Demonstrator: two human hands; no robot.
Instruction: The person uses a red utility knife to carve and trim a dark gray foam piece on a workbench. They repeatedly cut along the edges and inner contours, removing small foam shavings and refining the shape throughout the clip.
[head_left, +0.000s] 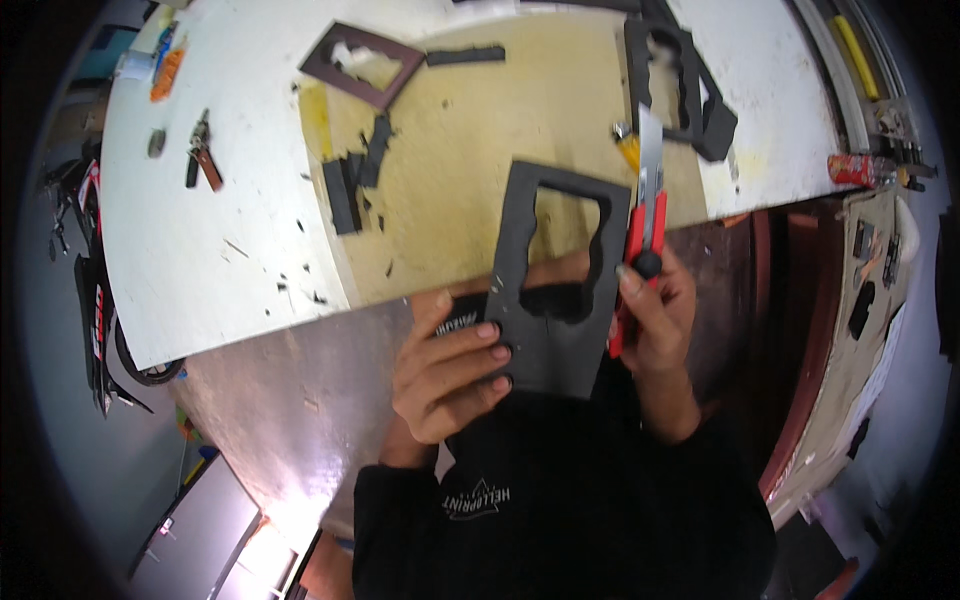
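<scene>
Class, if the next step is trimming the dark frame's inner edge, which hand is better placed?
Right, probably: the right hand holds the red cutter, blade exposed, while the left hand holds the dark frame by its lower left side.

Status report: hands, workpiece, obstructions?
Left hand holding dark grey rectangular foam-like frame. Right hand holding red-handled utility knife, silver blade exposed. Dark foam-like scraps beyond, apart from frame.

Head view, as my remote feed shows it: the left hand [445, 372] grips a black frame [555, 358] at its lower left edge; right of that grip, the right hand [657, 315] holds a red utility knife [650, 225], blade [650, 145] upward. Beyond both grips, I see dark offcuts [342, 197] and a maroon frame [350, 87] on the table [255, 220].
</scene>
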